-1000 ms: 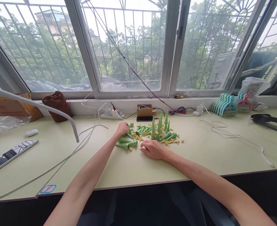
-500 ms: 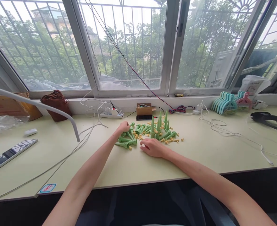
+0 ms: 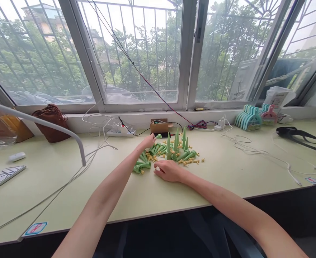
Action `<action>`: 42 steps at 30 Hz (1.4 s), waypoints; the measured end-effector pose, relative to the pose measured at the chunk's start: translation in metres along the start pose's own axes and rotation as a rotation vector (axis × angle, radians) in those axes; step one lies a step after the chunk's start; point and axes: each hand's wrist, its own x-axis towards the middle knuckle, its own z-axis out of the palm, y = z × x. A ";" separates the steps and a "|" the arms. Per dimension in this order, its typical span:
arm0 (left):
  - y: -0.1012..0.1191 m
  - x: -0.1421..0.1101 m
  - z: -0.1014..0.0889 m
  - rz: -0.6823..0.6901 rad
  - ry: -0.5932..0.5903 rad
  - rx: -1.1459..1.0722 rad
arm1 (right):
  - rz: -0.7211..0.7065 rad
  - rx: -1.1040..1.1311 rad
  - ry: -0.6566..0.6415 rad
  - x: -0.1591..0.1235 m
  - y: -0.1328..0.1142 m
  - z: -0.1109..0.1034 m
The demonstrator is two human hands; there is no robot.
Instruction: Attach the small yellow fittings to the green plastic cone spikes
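My left hand (image 3: pixel 148 142) is pinched on a green plastic spike (image 3: pixel 158 136), raised a little above the far side of the pile. Only the wide end of that spike shows past the fingers. My right hand (image 3: pixel 169 171) rests on the table at the near side, its fingers curled together; what is between them, if anything, is too small to make out. Loose green cone-shaped spikes (image 3: pixel 146 165) lie between my hands. Several upright spikes (image 3: pixel 176 141) stand behind my right hand. Small yellow valve-like pieces (image 3: pixel 192 161) are scattered among and beside them.
A small cardboard box (image 3: pixel 159 126) and a power strip (image 3: pixel 121 132) stand along the sill. White cables (image 3: pixel 250 147) spread at right, near black glasses (image 3: pixel 300 138) and hangers (image 3: pixel 248 117). At left a grey curved rod (image 3: pixel 78 143) overhangs the table, near a brown pouch (image 3: pixel 51 123).
My left hand has lifted a green spike from the pile, moving slightly up and right. My right hand stays in about the same place. The camera view has turned slightly to the right.
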 end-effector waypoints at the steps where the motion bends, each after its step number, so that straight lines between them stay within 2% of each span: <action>1: 0.003 0.001 0.001 0.004 -0.013 0.008 | 0.003 -0.003 -0.001 0.000 0.000 0.000; 8: 0.007 0.000 0.001 0.005 -0.043 0.071 | 0.010 -0.005 -0.004 0.001 -0.001 0.000; 21: 0.004 -0.004 0.000 -0.044 -0.106 0.063 | 0.034 0.057 -0.013 0.000 -0.001 -0.003; 31: 0.001 -0.003 0.003 -0.027 -0.128 0.095 | 0.028 0.069 -0.008 0.000 0.001 -0.001; 42: 0.007 -0.009 -0.007 -0.036 -0.186 0.093 | 0.029 0.078 -0.014 0.000 0.001 -0.002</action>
